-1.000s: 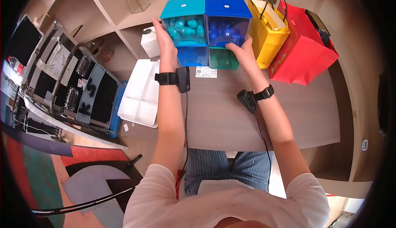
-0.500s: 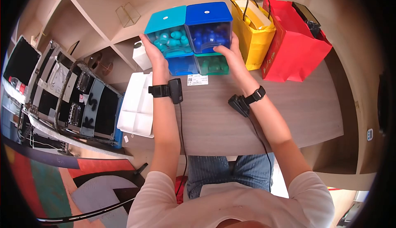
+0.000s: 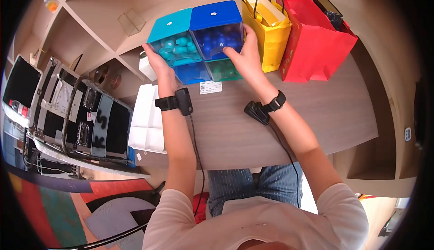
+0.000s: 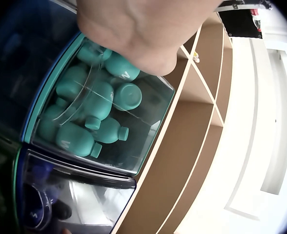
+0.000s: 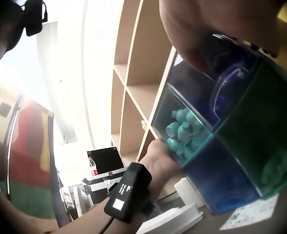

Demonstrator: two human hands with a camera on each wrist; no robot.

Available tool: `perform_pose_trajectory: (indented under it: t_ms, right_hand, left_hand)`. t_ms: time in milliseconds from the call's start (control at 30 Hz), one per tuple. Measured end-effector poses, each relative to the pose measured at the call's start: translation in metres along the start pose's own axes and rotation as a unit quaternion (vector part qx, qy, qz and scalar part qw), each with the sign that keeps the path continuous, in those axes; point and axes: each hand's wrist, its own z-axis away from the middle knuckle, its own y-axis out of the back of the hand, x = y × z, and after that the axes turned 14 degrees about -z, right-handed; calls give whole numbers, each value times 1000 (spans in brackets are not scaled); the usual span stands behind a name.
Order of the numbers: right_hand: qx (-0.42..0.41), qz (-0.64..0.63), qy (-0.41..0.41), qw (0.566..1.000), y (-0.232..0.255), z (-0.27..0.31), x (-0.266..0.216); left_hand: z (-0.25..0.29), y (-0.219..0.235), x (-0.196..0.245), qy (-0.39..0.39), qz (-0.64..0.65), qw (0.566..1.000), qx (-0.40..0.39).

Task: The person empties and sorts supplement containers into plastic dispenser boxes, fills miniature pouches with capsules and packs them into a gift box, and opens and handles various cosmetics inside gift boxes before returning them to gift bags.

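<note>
In the head view, a teal-lidded box [image 3: 174,46] of teal bottle-shaped pieces and a blue-lidded box [image 3: 216,15] of dark blue pieces stand side by side, on top of a lower blue box [image 3: 192,73] and a green box [image 3: 226,70]. My left hand [image 3: 157,63] lies along the left side of the teal box, fingers extended; it also shows in the right wrist view [image 5: 158,163]. My right hand [image 3: 247,60] grips the upper blue box at its right, thumb on the front, fingers round the side.
A yellow bag [image 3: 271,37] and a red bag [image 3: 316,40] stand right of the boxes. A paper label [image 3: 211,87] lies before them. At the left are a white divided tray [image 3: 148,119] and a white carton [image 3: 147,65]; shelves rise behind.
The head view has shifted, so the boxes, bags and both hands appear further left. Both hands keep their places on the boxes, and the boxes hold their places beside the bags.
</note>
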Motion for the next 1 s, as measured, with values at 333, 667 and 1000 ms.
perform_pose_trajectory:
  t_ms: [333, 667, 1000]
  right_hand:
    - [8, 424, 238, 874, 62, -32, -60]
    - [-17, 400, 237, 885, 79, -41, -96]
    - [-70, 373, 291, 878, 100, -45, -104]
  left_hand:
    - [4, 16, 56, -130, -99, 981, 101]
    - [86, -39, 102, -344, -207, 915, 31]
    - [115, -69, 92, -555, -399, 716, -146]
